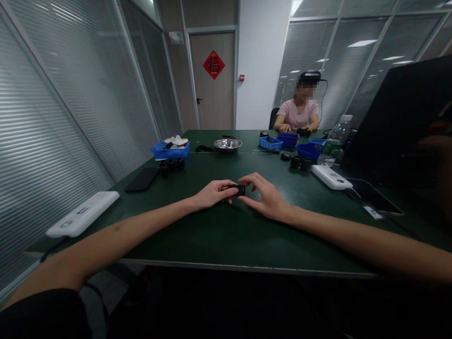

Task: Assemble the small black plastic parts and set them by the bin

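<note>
Over the green table, my left hand grips a small black part with a rounded end. Its exact kind is too small and dark to tell, and my fingers cover its left side. My right hand is just to the right, its thumb and fingers parted around the free end of the black part. Nothing is held in it, though I cannot tell whether a fingertip touches the part.
A metal bowl stands beyond my hands, with a blue basket left of it. Black parts, blue bins, a water bottle and a power bank are right. A dark phone lies left. Another person sits opposite.
</note>
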`<action>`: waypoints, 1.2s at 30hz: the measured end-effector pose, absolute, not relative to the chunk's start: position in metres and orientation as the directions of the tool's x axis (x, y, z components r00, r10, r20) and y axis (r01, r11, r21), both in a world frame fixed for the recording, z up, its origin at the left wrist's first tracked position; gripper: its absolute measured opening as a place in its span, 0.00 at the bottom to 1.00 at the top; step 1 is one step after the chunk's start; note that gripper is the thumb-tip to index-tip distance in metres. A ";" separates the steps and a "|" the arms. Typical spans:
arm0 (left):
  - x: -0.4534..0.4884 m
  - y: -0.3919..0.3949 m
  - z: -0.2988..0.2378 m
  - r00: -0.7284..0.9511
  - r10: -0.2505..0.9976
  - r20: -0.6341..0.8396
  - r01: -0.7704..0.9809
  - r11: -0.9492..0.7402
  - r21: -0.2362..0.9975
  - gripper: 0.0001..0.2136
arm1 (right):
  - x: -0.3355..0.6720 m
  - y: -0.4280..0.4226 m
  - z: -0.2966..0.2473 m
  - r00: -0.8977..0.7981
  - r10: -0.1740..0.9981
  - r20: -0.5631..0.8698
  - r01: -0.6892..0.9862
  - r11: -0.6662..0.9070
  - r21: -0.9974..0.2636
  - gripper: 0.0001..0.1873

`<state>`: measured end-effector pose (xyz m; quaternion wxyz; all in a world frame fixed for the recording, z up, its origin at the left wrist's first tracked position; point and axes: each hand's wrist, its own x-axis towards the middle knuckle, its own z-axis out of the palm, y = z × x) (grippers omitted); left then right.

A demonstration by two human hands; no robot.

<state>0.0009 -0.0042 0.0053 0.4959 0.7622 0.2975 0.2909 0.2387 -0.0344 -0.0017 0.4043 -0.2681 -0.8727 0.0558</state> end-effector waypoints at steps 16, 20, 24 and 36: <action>-0.002 -0.004 0.003 0.678 0.720 0.147 0.171 -0.349 0.921 0.23 | 0.242 -0.032 -0.002 -0.540 0.524 0.659 0.413 0.847 -0.334 0.14; -0.002 -0.006 0.005 0.678 0.722 0.136 0.191 -0.351 0.917 0.23 | 0.242 -0.032 -0.002 -0.541 0.514 0.665 0.402 0.853 -0.333 0.13; -0.001 -0.008 0.007 0.680 0.721 0.129 0.193 -0.346 0.918 0.24 | 0.243 -0.031 -0.003 -0.544 0.501 0.673 0.394 0.861 -0.323 0.15; 0.000 -0.006 0.006 0.697 0.703 0.141 0.174 -0.357 0.918 0.24 | 0.241 -0.035 -0.001 -0.560 0.485 0.672 0.372 0.872 -0.318 0.14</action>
